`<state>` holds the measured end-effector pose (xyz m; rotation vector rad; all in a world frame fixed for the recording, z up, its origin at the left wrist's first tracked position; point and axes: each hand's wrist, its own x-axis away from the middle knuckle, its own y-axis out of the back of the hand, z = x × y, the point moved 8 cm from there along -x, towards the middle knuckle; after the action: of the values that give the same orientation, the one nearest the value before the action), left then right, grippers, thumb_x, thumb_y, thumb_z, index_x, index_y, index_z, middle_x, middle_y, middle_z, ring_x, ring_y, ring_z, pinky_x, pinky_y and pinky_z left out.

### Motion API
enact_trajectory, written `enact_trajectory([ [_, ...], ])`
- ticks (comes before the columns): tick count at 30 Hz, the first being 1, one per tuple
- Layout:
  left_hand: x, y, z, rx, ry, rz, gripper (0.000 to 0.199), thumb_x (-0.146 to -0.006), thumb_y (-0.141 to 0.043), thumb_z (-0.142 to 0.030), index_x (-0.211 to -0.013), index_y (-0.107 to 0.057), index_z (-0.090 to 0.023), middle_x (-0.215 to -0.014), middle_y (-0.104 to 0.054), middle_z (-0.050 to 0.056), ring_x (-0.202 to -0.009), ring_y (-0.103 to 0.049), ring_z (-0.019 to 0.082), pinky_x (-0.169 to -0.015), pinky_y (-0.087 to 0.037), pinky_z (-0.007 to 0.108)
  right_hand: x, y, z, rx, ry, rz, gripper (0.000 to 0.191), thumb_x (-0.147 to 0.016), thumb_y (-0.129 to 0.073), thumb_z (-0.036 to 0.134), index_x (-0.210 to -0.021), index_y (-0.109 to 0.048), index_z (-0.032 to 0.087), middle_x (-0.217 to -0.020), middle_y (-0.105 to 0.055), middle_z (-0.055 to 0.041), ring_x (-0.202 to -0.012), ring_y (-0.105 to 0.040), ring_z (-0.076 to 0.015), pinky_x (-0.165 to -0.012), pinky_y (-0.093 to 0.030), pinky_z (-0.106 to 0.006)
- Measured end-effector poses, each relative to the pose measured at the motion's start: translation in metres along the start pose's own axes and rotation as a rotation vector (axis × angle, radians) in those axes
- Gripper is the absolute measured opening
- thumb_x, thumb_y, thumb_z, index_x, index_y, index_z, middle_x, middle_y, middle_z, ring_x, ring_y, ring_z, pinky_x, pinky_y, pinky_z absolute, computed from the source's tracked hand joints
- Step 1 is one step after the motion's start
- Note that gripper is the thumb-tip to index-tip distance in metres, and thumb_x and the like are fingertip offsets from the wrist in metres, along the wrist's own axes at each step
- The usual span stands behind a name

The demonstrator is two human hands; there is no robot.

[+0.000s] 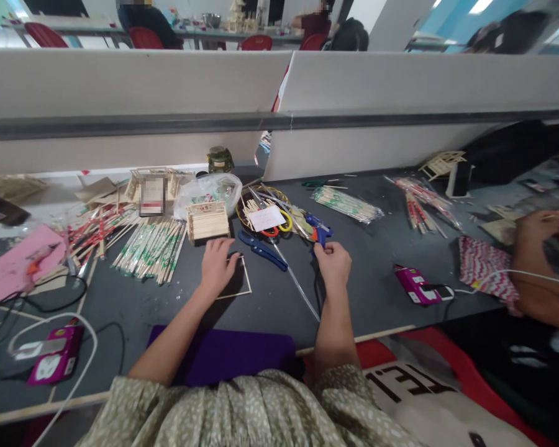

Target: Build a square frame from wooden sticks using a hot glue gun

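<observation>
My left hand [218, 268] has its fingers apart over the left part of a thin stick frame [246, 273] lying on the grey table. Just beyond it stands a small box made of sticks [209, 222]. With its fingers closed, my right hand [334, 264] holds the blue glue gun [320, 230] by its near end. Left of the gun is a round basket [243, 211] with sticks, scissors and a white card [266, 218]. Blue pliers [263, 250] lie between my hands.
Wrapped stick bundles [151, 251] lie at left, another bundle [346, 203] at back right. Purple boxes [56, 354] [417, 285] with cables rest on both sides. A low partition [144, 87] runs behind the table. Another person's arm [538, 267] is at far right.
</observation>
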<state>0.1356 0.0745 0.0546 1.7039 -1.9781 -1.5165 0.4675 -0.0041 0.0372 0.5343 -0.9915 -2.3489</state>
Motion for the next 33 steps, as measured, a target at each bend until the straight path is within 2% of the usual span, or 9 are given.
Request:
enact_trajectory([
  [3,-0.046,-0.036,-0.02,-0.02,-0.12,0.104,0.036,-0.086,-0.064,-0.029,-0.12,-0.059,-0.016,-0.127,-0.06,0.016,-0.117,-0.05,0.032,-0.102,-0.041,0.048,0.008,0.002,0.005,-0.062,0.003,0.016,0.03,-0.069,-0.057,0.05,-0.072,-0.061,0.02,-0.065,-0.065,-0.0058,-0.06,-0.056,-0.0198,-0.06,-0.039,-0.03],
  [6,-0.077,-0.066,-0.024,-0.09,-0.157,0.172,0.038,-0.08,-0.071,-0.03,-0.112,-0.06,-0.013,-0.133,-0.055,0.02,-0.124,-0.045,0.036,-0.102,-0.04,0.05,0.02,-0.003,0.007,-0.207,0.02,0.089,0.033,-0.067,-0.059,0.054,-0.072,-0.059,0.021,-0.061,-0.062,-0.0029,-0.057,-0.056,-0.0182,-0.059,-0.041,-0.029],
  [10,-0.095,-0.091,-0.021,-0.188,-0.192,0.242,0.034,-0.077,-0.072,-0.025,-0.106,-0.06,-0.014,-0.124,-0.061,0.019,-0.121,-0.048,0.035,-0.094,-0.043,0.048,0.035,-0.011,0.004,-0.448,0.011,0.189,0.037,-0.065,-0.062,0.056,-0.073,-0.059,0.02,-0.061,-0.062,-0.0009,-0.054,-0.056,-0.0159,-0.055,-0.044,-0.028],
  [13,-0.099,-0.096,-0.018,-0.191,-0.207,0.272,0.02,-0.081,-0.066,-0.019,-0.1,-0.062,-0.015,-0.114,-0.065,0.018,-0.115,-0.052,0.034,-0.092,-0.043,0.048,0.039,-0.01,-0.005,-0.539,-0.026,0.198,0.037,-0.064,-0.066,0.055,-0.072,-0.058,0.02,-0.06,-0.061,0.0004,-0.053,-0.055,-0.0145,-0.051,-0.044,-0.026],
  [17,-0.094,-0.078,-0.019,-0.125,-0.241,0.202,0.008,-0.088,-0.058,-0.018,-0.091,-0.065,-0.018,-0.114,-0.067,0.014,-0.11,-0.055,0.03,-0.09,-0.043,0.045,0.04,-0.005,-0.017,-0.645,-0.1,0.191,0.036,-0.063,-0.07,0.052,-0.074,-0.058,0.02,-0.055,-0.056,0.0045,-0.042,-0.045,-0.0099,-0.038,-0.034,-0.023],
  [22,-0.06,-0.044,-0.034,-0.093,-0.206,0.084,0.029,-0.1,-0.039,-0.023,-0.101,-0.068,-0.021,-0.117,-0.068,0.011,-0.095,-0.058,0.024,-0.083,-0.045,0.04,0.046,-0.004,-0.019,-0.82,-0.212,0.207,0.033,-0.063,-0.072,0.047,-0.072,-0.056,0.02,-0.046,-0.043,0.0113,-0.033,-0.029,-0.005,-0.03,-0.022,-0.02],
  [24,-0.04,-0.049,-0.052,-0.027,-0.278,0.175,0.032,-0.101,-0.036,-0.024,-0.101,-0.069,-0.023,-0.111,-0.071,0.009,-0.091,-0.059,0.022,-0.08,-0.047,0.036,0.048,-0.003,-0.016,-0.861,-0.241,0.212,0.033,-0.06,-0.073,0.045,-0.07,-0.055,0.02,-0.044,-0.039,0.0126,-0.033,-0.027,-0.0043,-0.03,-0.023,-0.019],
  [27,-0.017,-0.076,-0.079,0.057,-0.392,0.425,0.028,-0.098,-0.042,-0.022,-0.094,-0.069,-0.021,-0.118,-0.07,0.009,-0.099,-0.059,0.023,-0.085,-0.049,0.037,0.047,0.001,-0.013,-0.872,-0.258,0.2,0.032,-0.058,-0.074,0.044,-0.067,-0.054,0.021,-0.042,-0.037,0.013,-0.033,-0.027,-0.0039,-0.03,-0.024,-0.018],
  [33,-0.011,-0.115,-0.087,0.014,-0.344,0.748,0.015,-0.093,-0.052,-0.023,-0.091,-0.066,-0.021,-0.138,-0.06,0.008,-0.128,-0.046,0.029,-0.09,-0.046,0.045,0.049,0.007,-0.011,-0.872,-0.271,0.254,0.035,-0.058,-0.076,0.046,-0.069,-0.057,0.019,-0.05,-0.048,0.0093,-0.035,-0.033,-0.0037,-0.031,-0.028,-0.017],
])
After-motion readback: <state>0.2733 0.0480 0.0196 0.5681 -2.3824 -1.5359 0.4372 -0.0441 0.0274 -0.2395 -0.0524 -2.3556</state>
